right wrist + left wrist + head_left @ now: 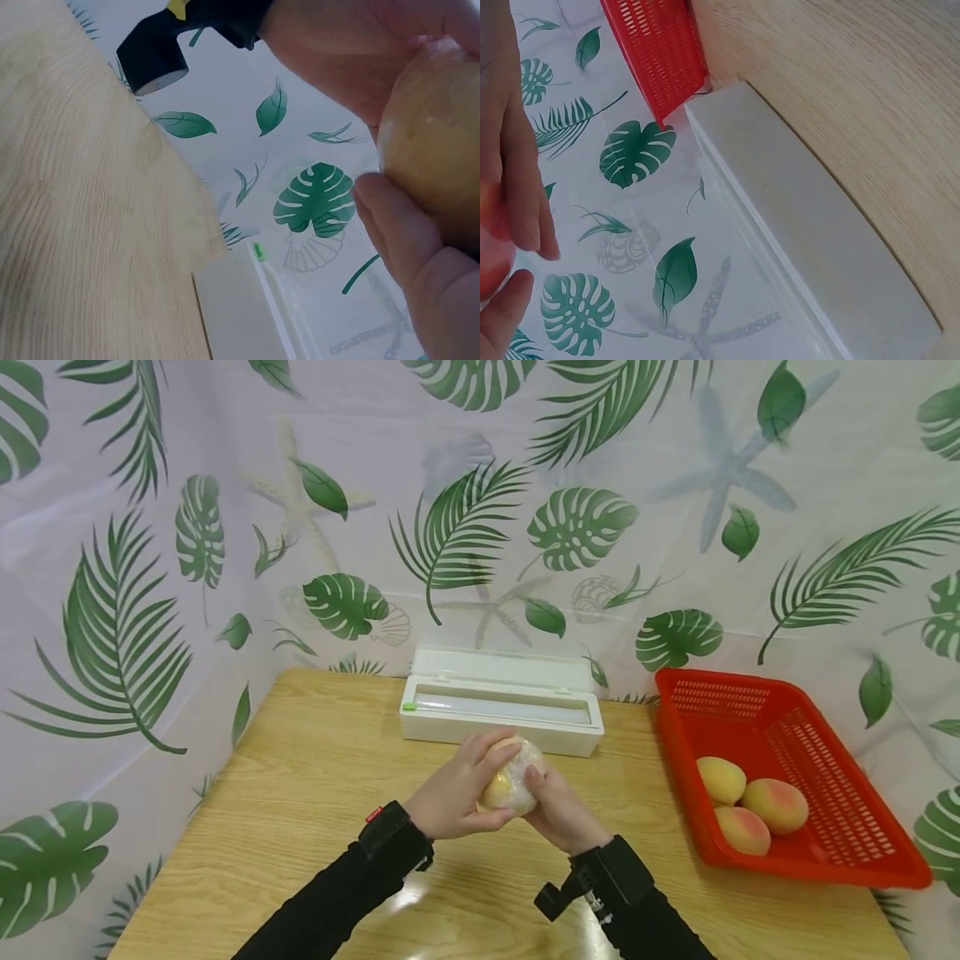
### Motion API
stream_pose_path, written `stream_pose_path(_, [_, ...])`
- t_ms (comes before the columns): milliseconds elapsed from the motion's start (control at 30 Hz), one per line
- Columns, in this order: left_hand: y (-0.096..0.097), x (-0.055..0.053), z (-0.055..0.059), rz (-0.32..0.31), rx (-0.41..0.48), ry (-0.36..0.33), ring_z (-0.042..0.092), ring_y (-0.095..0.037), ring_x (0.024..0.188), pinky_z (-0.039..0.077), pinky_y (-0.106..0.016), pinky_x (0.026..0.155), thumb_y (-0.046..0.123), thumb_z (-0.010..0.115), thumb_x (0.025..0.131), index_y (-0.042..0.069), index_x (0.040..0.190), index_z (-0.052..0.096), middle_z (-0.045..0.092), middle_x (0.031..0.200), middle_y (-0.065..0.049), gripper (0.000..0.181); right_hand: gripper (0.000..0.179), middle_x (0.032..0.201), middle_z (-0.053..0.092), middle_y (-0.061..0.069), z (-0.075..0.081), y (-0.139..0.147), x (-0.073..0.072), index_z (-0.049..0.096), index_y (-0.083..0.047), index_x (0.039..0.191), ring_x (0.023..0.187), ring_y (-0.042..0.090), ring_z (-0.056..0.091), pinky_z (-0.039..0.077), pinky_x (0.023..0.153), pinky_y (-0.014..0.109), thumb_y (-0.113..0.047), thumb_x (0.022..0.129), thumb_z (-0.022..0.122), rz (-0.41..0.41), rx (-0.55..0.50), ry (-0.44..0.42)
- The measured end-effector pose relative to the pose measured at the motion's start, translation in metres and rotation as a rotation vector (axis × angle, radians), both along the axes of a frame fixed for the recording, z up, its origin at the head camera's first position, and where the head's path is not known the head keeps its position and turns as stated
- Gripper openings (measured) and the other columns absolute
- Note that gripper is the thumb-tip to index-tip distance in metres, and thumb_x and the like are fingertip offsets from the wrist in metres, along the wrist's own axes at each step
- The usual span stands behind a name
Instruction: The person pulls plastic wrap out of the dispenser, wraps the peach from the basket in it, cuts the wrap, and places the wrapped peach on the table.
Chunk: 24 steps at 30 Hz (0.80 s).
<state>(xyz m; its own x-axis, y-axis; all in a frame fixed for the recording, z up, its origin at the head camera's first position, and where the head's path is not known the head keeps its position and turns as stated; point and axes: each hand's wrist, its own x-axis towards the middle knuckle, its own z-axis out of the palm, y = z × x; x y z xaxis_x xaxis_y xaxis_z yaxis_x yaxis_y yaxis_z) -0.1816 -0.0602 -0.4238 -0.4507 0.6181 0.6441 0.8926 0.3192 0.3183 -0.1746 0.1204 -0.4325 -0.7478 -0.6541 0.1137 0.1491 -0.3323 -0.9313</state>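
A yellow peach (513, 783) in clear plastic film is held up between both hands in front of the person. My left hand (467, 789) grips it from the left, fingers curved over the top and thumb below. From the right, my right hand (561, 806) grips the same peach, its thumb against the film. In the right wrist view the peach (439, 142) fills the right edge, fingers around it. The left wrist view has only a reddish part of the peach (493, 244) beside the fingers. Behind the hands stands a white cling film box (502, 727), lid raised, with a roll inside.
A red plastic basket (862, 810) stands on the right side of the wooden table (315, 777), with peaches (776, 804) in its near left part. A leaf-patterned cloth (480, 527) hangs behind and to the left of the table.
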Motion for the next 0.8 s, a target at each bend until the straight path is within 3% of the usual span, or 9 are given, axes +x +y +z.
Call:
stream_pose_path(167, [0.001, -0.001, -0.001, -0.002, -0.013, 0.055, 0.035, -0.028, 0.114, 0.041, -0.032, 0.086, 0.051, 0.043, 0.085, 0.009, 0.124, 0.036, 0.033, 0.128, -0.014, 0.057, 0.046, 0.107, 0.047, 0.008, -0.001, -0.003, 0.003, 0.031, -0.005, 0.123, 0.092, 0.015, 0.052, 0.046, 0.074, 0.028, -0.037, 0.092, 0.041, -0.035, 0.050, 0.019])
stream_pose_path(433, [0.005, 0.002, -0.003, -0.035, 0.060, 0.108, 0.037, -0.031, 0.108, 0.042, -0.034, 0.083, 0.041, 0.042, 0.089, 0.009, 0.120, 0.039, 0.037, 0.122, -0.014, 0.045, 0.038, 0.107, 0.049, 0.007, -0.004, -0.003, 0.010, 0.032, -0.006, 0.123, 0.093, 0.015, 0.053, 0.046, 0.075, 0.027, -0.032, 0.096, 0.031, -0.047, 0.068, 0.063])
stream_pose_path(533, [0.006, 0.002, -0.005, -0.028, 0.080, 0.081, 0.037, -0.031, 0.108, 0.042, -0.033, 0.081, 0.044, 0.038, 0.090, 0.010, 0.119, 0.040, 0.037, 0.122, -0.014, 0.044, 0.044, 0.110, 0.046, 0.008, -0.004, -0.004, 0.011, 0.028, -0.003, 0.126, 0.095, 0.015, 0.051, 0.045, 0.077, 0.028, -0.034, 0.096, 0.030, -0.073, 0.099, 0.073])
stream_pose_path(600, [0.006, 0.002, -0.006, -0.030, 0.133, -0.006, 0.039, -0.030, 0.107, 0.044, -0.032, 0.078, 0.046, 0.036, 0.090, 0.009, 0.118, 0.040, 0.037, 0.122, -0.014, 0.047, 0.050, 0.117, 0.041, 0.009, -0.003, -0.005, 0.012, 0.022, -0.002, 0.131, 0.101, 0.016, 0.047, 0.042, 0.082, 0.030, -0.037, 0.096, 0.027, -0.129, 0.142, 0.100])
stream_pose_path(667, [0.007, 0.003, -0.008, -0.032, 0.240, -0.150, 0.042, -0.029, 0.104, 0.045, -0.032, 0.076, 0.049, 0.037, 0.089, 0.007, 0.118, 0.041, 0.039, 0.121, -0.016, 0.051, 0.058, 0.128, 0.032, 0.011, -0.001, -0.008, 0.013, 0.013, -0.003, 0.137, 0.111, 0.018, 0.039, 0.037, 0.089, 0.035, -0.042, 0.095, 0.023, -0.208, 0.209, 0.194])
stream_pose_path(733, [0.007, 0.005, -0.009, -0.055, 0.373, -0.342, 0.045, -0.027, 0.100, 0.045, -0.032, 0.074, 0.049, 0.039, 0.088, 0.005, 0.119, 0.040, 0.040, 0.120, -0.018, 0.054, 0.063, 0.137, 0.021, 0.014, 0.001, -0.012, 0.014, 0.006, -0.006, 0.140, 0.121, 0.023, 0.028, 0.029, 0.094, 0.041, -0.046, 0.094, 0.021, -0.315, 0.273, 0.332])
stream_pose_path(800, [0.008, 0.008, -0.009, -0.087, 0.499, -0.545, 0.046, -0.026, 0.097, 0.046, -0.032, 0.071, 0.052, 0.040, 0.087, 0.003, 0.122, 0.037, 0.039, 0.120, -0.020, 0.060, 0.067, 0.141, 0.015, 0.017, 0.001, -0.018, 0.014, 0.006, -0.005, 0.141, 0.125, 0.028, 0.022, 0.026, 0.096, 0.042, -0.050, 0.093, 0.020, -0.443, 0.313, 0.533])
